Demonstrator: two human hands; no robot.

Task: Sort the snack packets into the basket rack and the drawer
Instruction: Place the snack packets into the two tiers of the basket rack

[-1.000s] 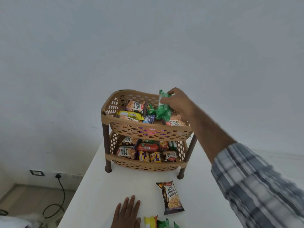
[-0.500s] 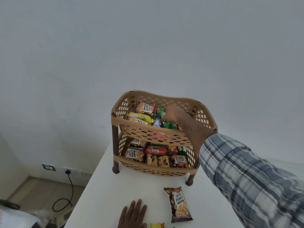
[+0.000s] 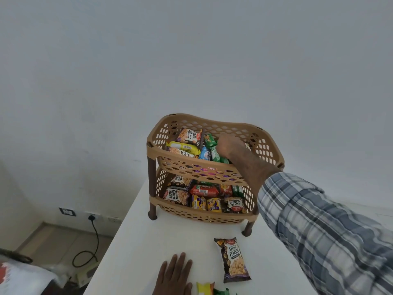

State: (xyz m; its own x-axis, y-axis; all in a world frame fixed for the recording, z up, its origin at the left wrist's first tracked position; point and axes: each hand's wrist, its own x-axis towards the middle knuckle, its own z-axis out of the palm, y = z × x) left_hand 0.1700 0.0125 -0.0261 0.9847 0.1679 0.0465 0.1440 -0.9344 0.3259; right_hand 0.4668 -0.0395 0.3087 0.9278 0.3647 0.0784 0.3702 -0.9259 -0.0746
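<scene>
A tan two-tier basket rack (image 3: 268, 145) stands on the white table (image 3: 131, 241) against the wall. Both tiers hold several snack packets. My right hand (image 3: 230, 146) reaches into the top basket and rests on a green packet (image 3: 217, 154), fingers curled down on it. My left hand (image 3: 174, 275) lies flat on the table near the front edge, holding nothing. A dark salted peanuts packet (image 3: 232, 259) lies on the table to the right of that hand. A yellow and a green packet (image 3: 205, 289) peek in at the bottom edge.
The table's left edge drops to a tiled floor with a wall socket (image 3: 92, 217) and a black cable (image 3: 85, 252). A white and red object (image 3: 19, 277) sits at the bottom left.
My right hand has lowered the green packet from above the rack's rim down into the top basket. The view has shifted, so the rack sits further right. My left hand stays flat.
</scene>
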